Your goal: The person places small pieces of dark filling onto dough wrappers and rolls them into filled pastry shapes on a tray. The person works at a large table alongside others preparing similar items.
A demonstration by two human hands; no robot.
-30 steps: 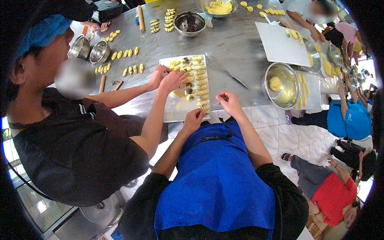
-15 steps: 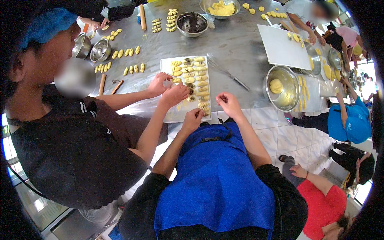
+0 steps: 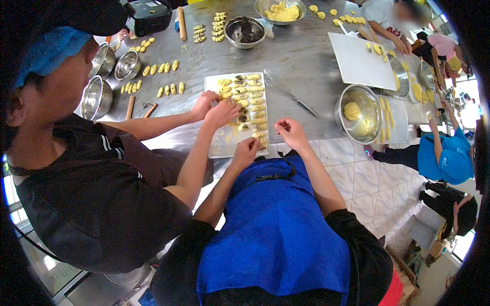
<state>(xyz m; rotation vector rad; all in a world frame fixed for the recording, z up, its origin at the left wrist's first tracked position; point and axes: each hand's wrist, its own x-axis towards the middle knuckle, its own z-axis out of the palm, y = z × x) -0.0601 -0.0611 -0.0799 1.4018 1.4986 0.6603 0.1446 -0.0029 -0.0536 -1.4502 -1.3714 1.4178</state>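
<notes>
My left hand (image 3: 247, 150) is at the near right corner of a white board (image 3: 220, 144), its fingers closed against the last piece in a column of yellow shaped dough pieces (image 3: 259, 107). Whether it grips that piece is hidden. Over the table's near edge, just right of the board, my right hand (image 3: 292, 133) has thumb and fingers curled together; anything between the fingertips is too small to make out. Several dough pieces on the board show dark filling. A co-worker's two hands (image 3: 220, 112) work over the board's left side.
A whisk (image 3: 296, 97) lies right of the board. Further right stand a steel bowl (image 3: 375, 118) with a dough ball and a white sheet (image 3: 360, 64). A bowl of dark filling (image 3: 245, 31) and a rolling pin (image 3: 181, 23) are at the back. The co-worker (image 3: 81, 188) stands close on my left.
The co-worker's hands have shifted slightly left and drawn closer together, and their head has moved left, uncovering a steel bowl. My own hands have hardly moved.
</notes>
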